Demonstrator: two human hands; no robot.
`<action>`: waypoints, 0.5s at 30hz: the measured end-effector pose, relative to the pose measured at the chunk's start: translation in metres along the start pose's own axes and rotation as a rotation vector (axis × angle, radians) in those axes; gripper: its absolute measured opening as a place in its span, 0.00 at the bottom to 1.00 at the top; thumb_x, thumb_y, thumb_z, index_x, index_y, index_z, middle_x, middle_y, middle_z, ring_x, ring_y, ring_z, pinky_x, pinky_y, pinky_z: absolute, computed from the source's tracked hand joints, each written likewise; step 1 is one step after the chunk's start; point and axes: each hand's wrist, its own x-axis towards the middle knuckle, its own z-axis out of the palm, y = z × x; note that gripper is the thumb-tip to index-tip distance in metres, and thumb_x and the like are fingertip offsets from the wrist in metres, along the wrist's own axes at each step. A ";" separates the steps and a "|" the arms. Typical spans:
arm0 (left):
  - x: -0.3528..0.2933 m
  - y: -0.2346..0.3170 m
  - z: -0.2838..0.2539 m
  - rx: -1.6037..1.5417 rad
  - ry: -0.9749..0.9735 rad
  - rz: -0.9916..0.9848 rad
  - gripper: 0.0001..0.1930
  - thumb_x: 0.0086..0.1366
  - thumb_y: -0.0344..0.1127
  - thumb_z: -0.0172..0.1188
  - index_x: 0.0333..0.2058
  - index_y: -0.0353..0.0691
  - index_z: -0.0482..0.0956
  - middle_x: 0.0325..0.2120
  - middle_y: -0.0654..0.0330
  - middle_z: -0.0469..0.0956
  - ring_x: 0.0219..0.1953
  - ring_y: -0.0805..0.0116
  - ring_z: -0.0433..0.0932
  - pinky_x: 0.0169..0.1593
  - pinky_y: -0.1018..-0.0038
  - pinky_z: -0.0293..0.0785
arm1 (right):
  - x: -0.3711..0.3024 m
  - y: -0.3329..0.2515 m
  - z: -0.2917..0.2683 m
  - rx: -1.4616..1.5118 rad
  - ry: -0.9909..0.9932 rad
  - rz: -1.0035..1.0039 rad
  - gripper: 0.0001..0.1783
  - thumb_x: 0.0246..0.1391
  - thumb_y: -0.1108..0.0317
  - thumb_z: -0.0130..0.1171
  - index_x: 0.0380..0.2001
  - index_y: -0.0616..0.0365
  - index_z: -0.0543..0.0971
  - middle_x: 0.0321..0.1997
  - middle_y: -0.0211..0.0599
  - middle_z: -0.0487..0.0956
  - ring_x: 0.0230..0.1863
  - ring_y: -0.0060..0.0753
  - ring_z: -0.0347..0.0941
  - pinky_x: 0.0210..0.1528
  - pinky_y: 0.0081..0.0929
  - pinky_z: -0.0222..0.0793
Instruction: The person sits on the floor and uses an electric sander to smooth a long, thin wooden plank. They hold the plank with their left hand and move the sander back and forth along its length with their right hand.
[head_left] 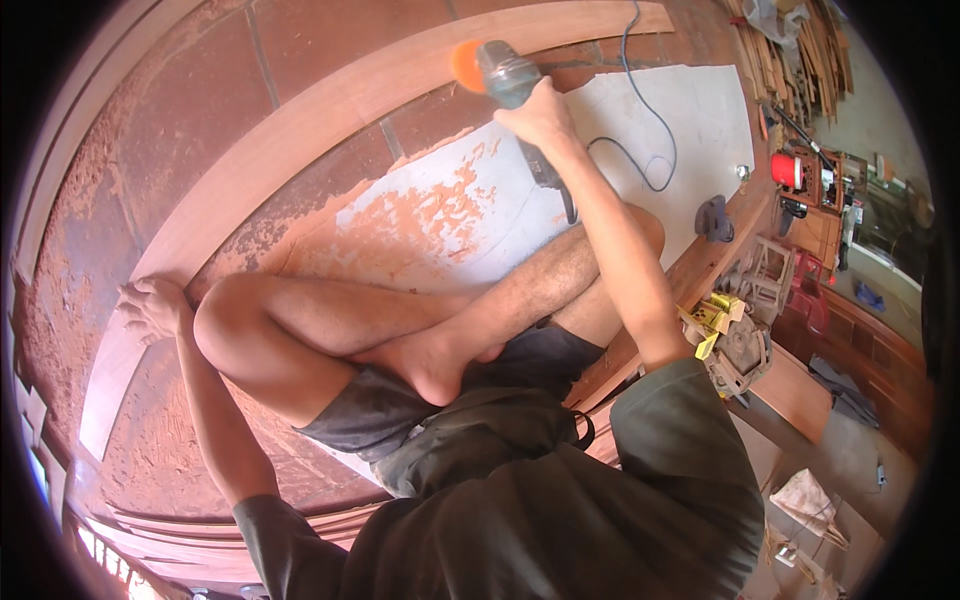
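My right hand (543, 118) is wrapped round the body of an angle grinder (510, 77), whose orange disc (467, 66) looks smooth and blurred. The disc is over or against the far part of a long wooden board (290, 135); whether they touch I cannot tell. That board appears curved across the floor from the upper right to the lower left. Toward its near left end, my left hand (155, 308) lies on top with the fingers spread. A dark cord (668, 140) loops to the right of the grinder. My crossed legs are between my arms.
Reddish wood dust (420, 215) covers part of a white sheet (700, 120) on the tiled floor. To the right are a dark grey object (713, 220), yellow pieces (712, 315), a red cylinder (786, 170) and stacked wood strips (800, 60). More boards (60, 140) lie at far left.
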 end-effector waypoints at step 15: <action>0.000 -0.003 0.000 0.029 0.012 0.025 0.31 0.75 0.56 0.32 0.74 0.60 0.56 0.76 0.55 0.49 0.77 0.39 0.42 0.74 0.38 0.31 | 0.002 -0.025 0.012 0.070 0.062 0.063 0.50 0.36 0.60 0.74 0.60 0.78 0.64 0.53 0.66 0.79 0.54 0.56 0.80 0.59 0.38 0.77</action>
